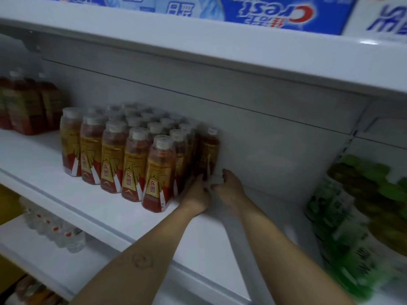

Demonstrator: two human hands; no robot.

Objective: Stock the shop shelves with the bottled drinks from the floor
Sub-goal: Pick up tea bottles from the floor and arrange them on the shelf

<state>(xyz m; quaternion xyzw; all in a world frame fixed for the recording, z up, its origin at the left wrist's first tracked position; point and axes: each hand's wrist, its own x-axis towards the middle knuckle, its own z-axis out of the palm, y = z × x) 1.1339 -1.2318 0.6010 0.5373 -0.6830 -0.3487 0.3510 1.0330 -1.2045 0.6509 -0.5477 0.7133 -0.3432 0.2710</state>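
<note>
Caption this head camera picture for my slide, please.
On the white shelf, the left hand and right hand grip the wrapped pack of bottles at its base.

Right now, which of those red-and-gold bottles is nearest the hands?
The lone bottle right of the pack, by the back wall: left hand and right hand meet at its base; the rest stand farther left.

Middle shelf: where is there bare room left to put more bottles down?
The widest bare patch of the shelf lies between the wrapped pack of amber bottles and the green-capped bottles, beyond the left hand and right hand. A bare strip runs along the front edge, before the pack. Crowded: the pack itself and the dark red bottles far left.
</note>
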